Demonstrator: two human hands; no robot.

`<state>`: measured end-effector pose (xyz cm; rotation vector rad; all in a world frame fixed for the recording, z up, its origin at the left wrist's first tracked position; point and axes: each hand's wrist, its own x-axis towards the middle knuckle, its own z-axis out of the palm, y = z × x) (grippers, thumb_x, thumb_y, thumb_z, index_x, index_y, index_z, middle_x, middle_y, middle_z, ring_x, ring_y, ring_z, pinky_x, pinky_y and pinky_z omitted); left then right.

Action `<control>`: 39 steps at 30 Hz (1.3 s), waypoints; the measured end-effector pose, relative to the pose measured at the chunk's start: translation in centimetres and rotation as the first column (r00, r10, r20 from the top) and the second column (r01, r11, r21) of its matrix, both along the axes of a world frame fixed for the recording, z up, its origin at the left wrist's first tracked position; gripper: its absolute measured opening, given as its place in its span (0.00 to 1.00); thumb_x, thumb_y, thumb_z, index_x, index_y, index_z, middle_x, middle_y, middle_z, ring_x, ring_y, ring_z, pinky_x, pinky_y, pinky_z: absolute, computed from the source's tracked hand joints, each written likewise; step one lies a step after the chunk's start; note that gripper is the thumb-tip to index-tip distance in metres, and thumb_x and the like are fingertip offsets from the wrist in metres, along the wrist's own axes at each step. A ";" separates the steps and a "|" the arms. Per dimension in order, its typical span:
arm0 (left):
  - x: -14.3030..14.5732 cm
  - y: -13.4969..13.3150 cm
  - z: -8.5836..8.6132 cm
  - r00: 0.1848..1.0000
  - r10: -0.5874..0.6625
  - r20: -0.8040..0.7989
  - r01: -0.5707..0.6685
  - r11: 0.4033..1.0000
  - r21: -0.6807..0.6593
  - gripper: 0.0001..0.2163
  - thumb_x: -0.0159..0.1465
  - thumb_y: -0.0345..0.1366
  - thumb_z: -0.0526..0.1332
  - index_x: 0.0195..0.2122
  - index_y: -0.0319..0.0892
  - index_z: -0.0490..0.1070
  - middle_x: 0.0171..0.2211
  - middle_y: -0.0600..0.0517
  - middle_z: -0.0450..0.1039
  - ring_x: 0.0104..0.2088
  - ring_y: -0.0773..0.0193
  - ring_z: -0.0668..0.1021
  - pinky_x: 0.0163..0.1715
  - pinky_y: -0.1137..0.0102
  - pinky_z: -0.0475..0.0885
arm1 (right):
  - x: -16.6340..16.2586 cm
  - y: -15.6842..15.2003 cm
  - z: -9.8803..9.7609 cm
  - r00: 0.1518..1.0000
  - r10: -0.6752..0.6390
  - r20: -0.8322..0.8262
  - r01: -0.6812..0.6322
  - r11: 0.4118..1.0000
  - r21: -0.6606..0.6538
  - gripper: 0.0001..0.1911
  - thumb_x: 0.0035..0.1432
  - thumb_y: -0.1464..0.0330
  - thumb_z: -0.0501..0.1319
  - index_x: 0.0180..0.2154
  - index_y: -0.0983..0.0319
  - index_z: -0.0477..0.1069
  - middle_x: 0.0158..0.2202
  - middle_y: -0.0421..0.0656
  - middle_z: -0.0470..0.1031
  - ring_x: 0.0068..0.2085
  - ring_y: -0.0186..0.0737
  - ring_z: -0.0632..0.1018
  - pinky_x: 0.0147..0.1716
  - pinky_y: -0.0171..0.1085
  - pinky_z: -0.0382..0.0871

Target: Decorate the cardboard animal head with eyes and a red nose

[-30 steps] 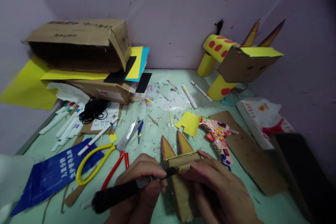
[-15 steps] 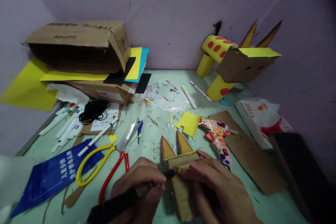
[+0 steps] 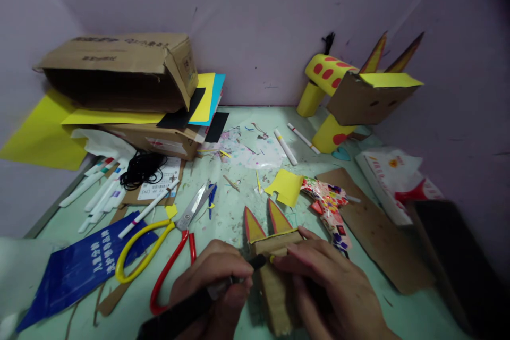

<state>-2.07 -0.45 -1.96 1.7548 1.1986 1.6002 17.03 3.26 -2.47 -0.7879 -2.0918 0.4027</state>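
Rear end of the black pen-shaped tool (image 3: 183,311) has dropped toward the lower picture edge since one second ago; both hands hold nearly the same positions. Left hand (image 3: 213,281) is clamped around the tool, tip directed at a small yellow piece (image 3: 272,258) beside the other hand's fingertips; contact cannot be determined. Right hand (image 3: 338,281) grips the right side of the oblong brown cardboard box (image 3: 277,295) with two red-edged yellow ears, located at front centre. Markings: white characters on the blue plastic sachet (image 3: 71,273) appear inverted and cannot be read reliably; dark print on the large open brown carton (image 3: 115,58) is likewise unclear; the white paper label (image 3: 159,187) carries print too small to read; the white plastic packet (image 3: 382,186) bears an orange emblem. Edges: the tool's rear passes near the red handle of the yellow-and-red-handled steel scissors (image 3: 184,221); a flat brown cardboard sheet (image 3: 386,244) borders the right hand's working side, with a blurred black slab (image 3: 454,260) beyond. Surface: pale green table (image 3: 231,212), scattered with paper scraps, its rear edge meeting a plain lilac-grey wall (image 3: 255,26).
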 end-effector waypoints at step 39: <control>0.5 -1.4 0.6 0.999 -0.003 0.032 0.005 0.998 -0.065 0.05 0.65 0.37 0.59 0.40 0.47 0.73 0.26 0.55 0.74 0.26 0.67 0.76 0.26 0.74 0.73 | 0.6 0.2 1.0 0.997 0.044 0.058 -0.027 0.962 -0.271 0.34 0.55 0.81 0.50 0.62 0.58 0.51 0.39 0.38 0.81 0.41 0.35 0.80 0.47 0.35 0.70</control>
